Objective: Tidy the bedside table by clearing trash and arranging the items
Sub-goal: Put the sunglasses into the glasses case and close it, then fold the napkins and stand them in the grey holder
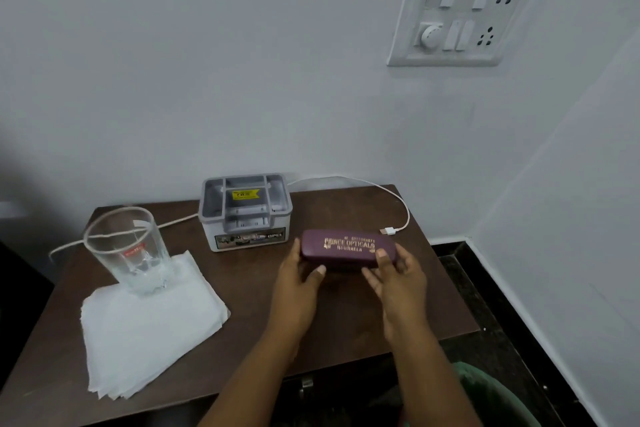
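Observation:
A maroon spectacle case (348, 248) with gold lettering lies on the dark wooden bedside table (263, 305), right of centre. My left hand (299, 282) holds its left end, thumb on the front edge. My right hand (398, 279) holds its right end, with a fingertip on the lid. A clear empty glass (130, 251) stands at the left on a stack of white tissues (149, 326). A grey plastic box (246, 210) sits at the back, just left of the case.
A white USB cable (393, 208) runs from behind the grey box to a plug near the case's far right end. A switchboard (464, 7) is on the wall above. The table's right edge drops to a dark floor.

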